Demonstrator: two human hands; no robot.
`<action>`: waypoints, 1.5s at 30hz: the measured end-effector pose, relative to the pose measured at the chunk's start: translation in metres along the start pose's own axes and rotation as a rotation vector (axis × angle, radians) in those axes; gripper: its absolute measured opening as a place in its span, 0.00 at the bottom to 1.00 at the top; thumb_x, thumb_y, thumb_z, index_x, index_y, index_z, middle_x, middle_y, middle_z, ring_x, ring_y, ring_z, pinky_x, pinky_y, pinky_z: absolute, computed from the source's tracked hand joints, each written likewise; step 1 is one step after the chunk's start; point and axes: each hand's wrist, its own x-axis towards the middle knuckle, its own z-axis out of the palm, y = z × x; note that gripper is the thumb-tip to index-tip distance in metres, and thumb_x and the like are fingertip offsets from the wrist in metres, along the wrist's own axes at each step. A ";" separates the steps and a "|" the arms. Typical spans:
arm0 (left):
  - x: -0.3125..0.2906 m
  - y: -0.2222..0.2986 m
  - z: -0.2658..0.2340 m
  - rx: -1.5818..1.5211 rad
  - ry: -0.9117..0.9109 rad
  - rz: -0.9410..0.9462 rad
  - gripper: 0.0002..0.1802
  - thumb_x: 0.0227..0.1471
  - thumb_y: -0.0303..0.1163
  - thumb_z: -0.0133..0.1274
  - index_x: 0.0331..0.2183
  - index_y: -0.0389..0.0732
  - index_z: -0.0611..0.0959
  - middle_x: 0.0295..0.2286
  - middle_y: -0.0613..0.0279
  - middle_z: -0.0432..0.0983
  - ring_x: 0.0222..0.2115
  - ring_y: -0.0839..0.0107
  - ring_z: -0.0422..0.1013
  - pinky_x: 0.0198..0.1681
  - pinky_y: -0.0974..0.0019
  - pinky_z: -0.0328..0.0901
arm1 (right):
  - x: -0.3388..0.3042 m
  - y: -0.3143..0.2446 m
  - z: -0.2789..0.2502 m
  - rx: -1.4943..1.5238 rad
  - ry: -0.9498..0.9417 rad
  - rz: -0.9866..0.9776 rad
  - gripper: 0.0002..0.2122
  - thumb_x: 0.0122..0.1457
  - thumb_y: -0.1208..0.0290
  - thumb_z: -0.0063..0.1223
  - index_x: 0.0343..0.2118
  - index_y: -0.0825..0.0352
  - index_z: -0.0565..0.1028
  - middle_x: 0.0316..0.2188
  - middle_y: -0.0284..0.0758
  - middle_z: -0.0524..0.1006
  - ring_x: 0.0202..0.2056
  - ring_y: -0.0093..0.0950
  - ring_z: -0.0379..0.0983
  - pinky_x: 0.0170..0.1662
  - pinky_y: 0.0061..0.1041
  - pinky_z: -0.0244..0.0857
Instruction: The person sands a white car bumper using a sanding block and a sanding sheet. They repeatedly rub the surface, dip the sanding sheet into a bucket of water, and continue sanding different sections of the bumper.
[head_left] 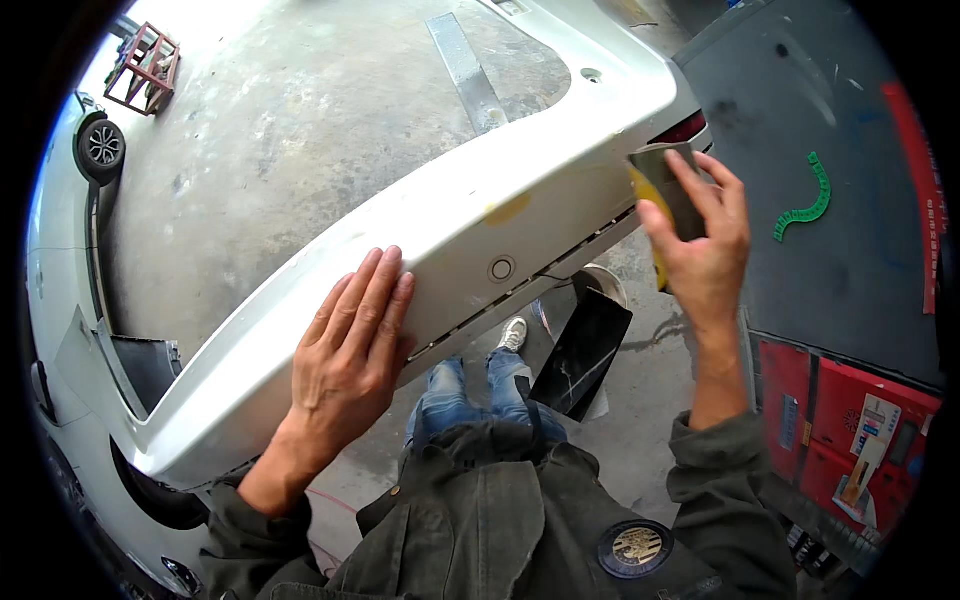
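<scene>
A long white car bumper (440, 215) stretches across the view from lower left to upper right. My left hand (350, 345) lies flat on its near face, fingers stretched out and together. In my right hand (705, 245) is a sanding block (675, 190), with dark grey sandpaper around it and a yellow side showing. The block is beside the bumper's right end, close to a dark red reflector (682, 128); whether it touches the bumper I cannot tell. Between my hands, a yellowish patch (508, 209) and a round sensor ring (501, 268) show on the bumper.
Right of me stands a dark-topped bench (850, 290) with a green curved strip (812, 200) on it and red drawers (840, 430) below. A black panel (583, 355) leans by a bucket (607, 283) near my feet. White cars (60, 230) and a red frame (146, 70) are at left.
</scene>
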 end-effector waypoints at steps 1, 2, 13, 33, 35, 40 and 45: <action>0.004 0.000 -0.003 0.000 -0.048 0.039 0.40 0.51 0.33 0.66 0.64 0.36 0.73 0.67 0.48 0.61 0.68 0.54 0.59 0.71 0.51 0.57 | -0.002 0.008 -0.006 0.116 0.017 0.044 0.24 0.52 0.63 0.71 0.54 0.58 0.83 0.55 0.38 0.74 0.51 0.37 0.75 0.52 0.34 0.74; 0.012 -0.001 -0.005 -0.001 -0.097 0.079 0.40 0.51 0.35 0.65 0.64 0.36 0.73 0.68 0.48 0.59 0.69 0.55 0.57 0.72 0.52 0.56 | -0.006 0.015 -0.008 0.203 0.003 0.106 0.25 0.53 0.62 0.71 0.55 0.60 0.82 0.55 0.38 0.74 0.52 0.37 0.76 0.53 0.33 0.73; 0.137 0.004 0.019 -0.219 -0.196 0.293 0.38 0.63 0.37 0.56 0.67 0.32 0.64 0.70 0.44 0.49 0.72 0.56 0.46 0.75 0.57 0.48 | -0.045 0.006 -0.014 0.659 -0.109 0.345 0.27 0.56 0.58 0.70 0.56 0.68 0.80 0.55 0.41 0.74 0.54 0.34 0.75 0.56 0.31 0.72; 0.006 -0.007 0.002 -0.231 0.144 -0.046 0.24 0.56 0.25 0.56 0.55 0.36 0.83 0.60 0.55 0.73 0.62 0.60 0.69 0.65 0.56 0.66 | 0.033 -0.103 0.012 0.047 -0.429 -0.099 0.22 0.50 0.61 0.70 0.50 0.61 0.84 0.52 0.41 0.73 0.50 0.39 0.73 0.51 0.35 0.73; 0.006 -0.006 0.004 -0.251 0.167 -0.044 0.23 0.56 0.25 0.56 0.54 0.36 0.83 0.60 0.55 0.73 0.62 0.60 0.69 0.65 0.56 0.66 | 0.030 -0.112 0.010 0.020 -0.422 -0.116 0.23 0.50 0.60 0.70 0.50 0.60 0.84 0.51 0.42 0.74 0.48 0.39 0.74 0.51 0.36 0.72; 0.007 -0.008 0.004 -0.264 0.201 -0.044 0.27 0.49 0.26 0.61 0.54 0.35 0.83 0.59 0.53 0.75 0.61 0.57 0.70 0.64 0.55 0.66 | 0.043 -0.110 0.004 -0.022 -0.477 -0.127 0.25 0.48 0.62 0.71 0.52 0.60 0.84 0.51 0.41 0.75 0.42 0.33 0.73 0.48 0.31 0.71; 0.008 -0.008 0.007 -0.271 0.190 -0.031 0.22 0.57 0.27 0.51 0.53 0.34 0.84 0.60 0.53 0.73 0.62 0.59 0.69 0.64 0.57 0.65 | 0.020 -0.144 0.001 0.004 -0.517 -0.207 0.25 0.49 0.62 0.71 0.51 0.61 0.84 0.52 0.41 0.75 0.42 0.34 0.74 0.49 0.32 0.72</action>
